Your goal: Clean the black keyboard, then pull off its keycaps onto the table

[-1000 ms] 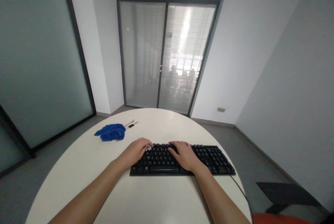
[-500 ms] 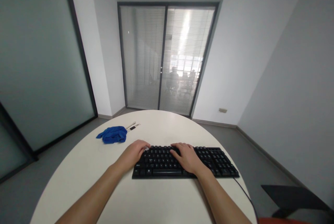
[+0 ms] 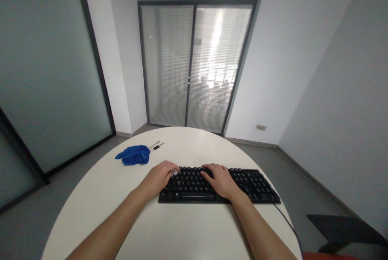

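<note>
Left hand (image 3: 160,176) slid leftward (white bit (image 3: 175,172) pinched); right hand (image 3: 221,179) on keyboard (image 3: 197,197)

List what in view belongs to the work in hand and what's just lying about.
In use:
- black keyboard, under left hand and right hand
- small pale item at the left fingertips, too small to identify

Apparently lying about, untouched:
- blue cloth
- thin sticks beside it

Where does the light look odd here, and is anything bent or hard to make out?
In the head view, a glaring streak washes out the right glass pane, leaving shapes behind it hazy; the walls lean, probably wide-lens distortion; a soft shadow edges the right forearm; most legends on the keyboard are too small to read.
</note>
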A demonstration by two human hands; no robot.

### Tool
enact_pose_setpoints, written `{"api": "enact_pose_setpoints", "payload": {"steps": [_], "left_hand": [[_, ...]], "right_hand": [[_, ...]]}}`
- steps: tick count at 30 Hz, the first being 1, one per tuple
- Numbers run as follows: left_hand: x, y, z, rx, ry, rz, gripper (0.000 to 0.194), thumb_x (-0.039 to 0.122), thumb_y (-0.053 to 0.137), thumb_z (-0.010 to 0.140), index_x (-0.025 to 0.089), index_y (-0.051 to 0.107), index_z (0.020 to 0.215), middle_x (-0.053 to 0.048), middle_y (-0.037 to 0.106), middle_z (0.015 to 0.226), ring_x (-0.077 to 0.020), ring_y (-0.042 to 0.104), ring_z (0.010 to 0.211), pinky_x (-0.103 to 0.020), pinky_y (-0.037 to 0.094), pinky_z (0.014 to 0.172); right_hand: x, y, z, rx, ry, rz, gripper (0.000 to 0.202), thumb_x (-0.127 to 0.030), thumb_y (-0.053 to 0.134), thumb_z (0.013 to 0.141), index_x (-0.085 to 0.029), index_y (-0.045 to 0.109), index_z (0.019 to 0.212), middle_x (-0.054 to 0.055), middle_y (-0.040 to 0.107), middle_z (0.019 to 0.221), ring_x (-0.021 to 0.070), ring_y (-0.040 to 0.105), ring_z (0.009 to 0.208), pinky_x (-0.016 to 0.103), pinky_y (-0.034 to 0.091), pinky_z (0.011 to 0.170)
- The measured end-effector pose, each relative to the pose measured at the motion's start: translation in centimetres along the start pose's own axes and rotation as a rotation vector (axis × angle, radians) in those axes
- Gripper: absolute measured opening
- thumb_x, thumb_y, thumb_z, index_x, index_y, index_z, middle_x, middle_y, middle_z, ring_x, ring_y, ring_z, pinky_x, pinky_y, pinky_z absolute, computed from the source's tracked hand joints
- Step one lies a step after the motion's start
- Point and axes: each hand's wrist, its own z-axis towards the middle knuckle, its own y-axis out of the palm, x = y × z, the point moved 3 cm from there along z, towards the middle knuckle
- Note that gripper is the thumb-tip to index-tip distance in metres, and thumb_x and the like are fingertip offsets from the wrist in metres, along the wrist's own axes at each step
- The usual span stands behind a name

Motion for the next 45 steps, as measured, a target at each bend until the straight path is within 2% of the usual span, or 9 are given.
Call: {"api": "enact_pose_setpoints", "payload": {"steps": [6, 10, 14, 19, 22, 27, 31, 36, 45], "left_hand": [[0.2, 0.1, -0.4, -0.035, 0.013, 0.060, 0.032, 0.005, 0.044, 0.084, 0.024, 0.066, 0.098, -0.002, 0.067, 0.100, -0.0190, 0.060, 0.098, -0.031, 0.046, 0.087], [-0.5, -0.3, -0.7, 0.046, -0.040, 0.065, 0.031, 0.008, 0.041, 0.087, 0.023, 0.065, 0.099, -0.004, 0.066, 0.104, -0.0201, 0.059, 0.101, -0.033, 0.046, 0.089], [-0.8, -0.3, -0.9, -0.017, -0.050, 0.069, 0.031, 0.009, 0.041, 0.086, 0.025, 0.066, 0.099, -0.003, 0.067, 0.101, -0.0198, 0.060, 0.098, -0.032, 0.046, 0.088], [-0.8, -0.8, -1.0, 0.063, -0.089, 0.126, 0.030, 0.010, 0.042, 0.086, 0.023, 0.066, 0.098, -0.004, 0.067, 0.102, -0.0212, 0.059, 0.100, -0.033, 0.045, 0.086], [-1.0, -0.7, -1.0, 0.010, -0.096, 0.146, 0.031, 0.011, 0.043, 0.084, 0.024, 0.067, 0.098, -0.004, 0.067, 0.098, -0.0215, 0.060, 0.098, -0.032, 0.046, 0.083], [-1.5, -0.6, -1.2, 0.072, -0.095, 0.117, 0.029, 0.012, 0.043, 0.086, 0.024, 0.067, 0.099, -0.004, 0.068, 0.101, -0.0216, 0.060, 0.100, -0.033, 0.046, 0.087], [-2.1, -0.3, -1.2, 0.031, -0.090, 0.085, 0.030, 0.012, 0.045, 0.084, 0.024, 0.068, 0.099, -0.004, 0.069, 0.100, -0.0213, 0.061, 0.098, -0.033, 0.047, 0.087], [-2.9, -0.2, -1.2, 0.086, -0.135, 0.098, 0.030, 0.013, 0.044, 0.085, 0.022, 0.069, 0.100, -0.006, 0.069, 0.103, -0.0229, 0.061, 0.101, -0.035, 0.047, 0.089], [-3.2, -0.2, -0.9, 0.102, -0.183, 0.083, 0.027, 0.014, 0.047, 0.084, 0.022, 0.068, 0.098, -0.005, 0.071, 0.102, -0.0229, 0.063, 0.098, -0.035, 0.046, 0.087]], "right_hand": [[0.1, 0.0, 0.0, 0.017, 0.006, -0.001, 0.042, -0.051, 0.042, 0.095, -0.024, 0.064, 0.119, 0.008, 0.067, 0.117, 0.0242, 0.058, 0.111, 0.041, 0.033, 0.102], [0.1, 0.0, 0.0, 0.016, 0.014, -0.005, 0.042, -0.050, 0.042, 0.095, -0.024, 0.064, 0.118, 0.007, 0.068, 0.117, 0.0244, 0.058, 0.111, 0.041, 0.034, 0.102], [0.1, 0.0, 0.1, 0.017, 0.012, -0.006, 0.042, -0.051, 0.042, 0.095, -0.024, 0.064, 0.119, 0.007, 0.068, 0.117, 0.0246, 0.058, 0.111, 0.041, 0.035, 0.101], [0.2, 0.1, 0.0, 0.024, 0.010, -0.010, 0.042, -0.051, 0.042, 0.095, -0.024, 0.065, 0.118, 0.007, 0.068, 0.117, 0.0244, 0.058, 0.111, 0.040, 0.035, 0.100], [0.3, 0.2, 0.0, 0.025, 0.006, -0.011, 0.042, -0.051, 0.042, 0.095, -0.024, 0.065, 0.117, 0.007, 0.068, 0.116, 0.0244, 0.059, 0.111, 0.040, 0.035, 0.101], [0.6, 0.2, 0.1, 0.046, 0.010, -0.018, 0.041, -0.050, 0.042, 0.095, -0.024, 0.065, 0.117, 0.007, 0.068, 0.116, 0.0246, 0.060, 0.109, 0.040, 0.036, 0.099], [1.0, 0.4, 0.2, 0.047, 0.027, -0.022, 0.043, -0.051, 0.043, 0.095, -0.023, 0.066, 0.117, 0.008, 0.069, 0.115, 0.0252, 0.060, 0.108, 0.040, 0.037, 0.099], [1.2, 0.5, 0.2, 0.054, 0.023, -0.020, 0.044, -0.052, 0.043, 0.094, -0.023, 0.067, 0.116, 0.008, 0.070, 0.113, 0.0261, 0.059, 0.108, 0.040, 0.039, 0.098], [1.1, 0.5, 0.3, 0.061, 0.024, -0.031, 0.043, -0.050, 0.043, 0.094, -0.022, 0.067, 0.116, 0.008, 0.070, 0.112, 0.0264, 0.059, 0.107, 0.039, 0.039, 0.097]]}}
